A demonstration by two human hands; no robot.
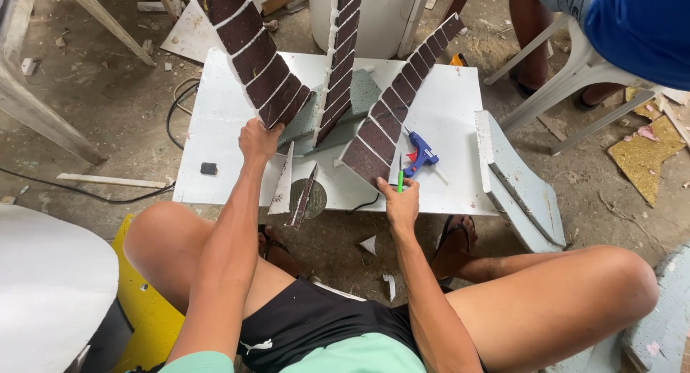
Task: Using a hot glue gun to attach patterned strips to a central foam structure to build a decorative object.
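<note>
My left hand (259, 141) grips the lower end of a tall foam arm (253, 53) clad in dark brown tile-like pieces with white joints. Two more such arms rise from the same base: a middle one (339, 64) and a right one (392, 111) leaning to the right. My right hand (399, 200) rests at the foot of the right arm and holds a thin green stick (399, 180). All of this stands on a white board (453, 100) on the ground. A blue glue gun (420, 156) lies just right of my right hand.
A pale foam piece (521, 186) leans at the board's right edge. Small foam wedges (293, 190) sit at the front edge. A small black block (208, 168) lies at left. A seated person in blue (632, 24) occupies a white chair at upper right. A yellow object (147, 308) is beside my left knee.
</note>
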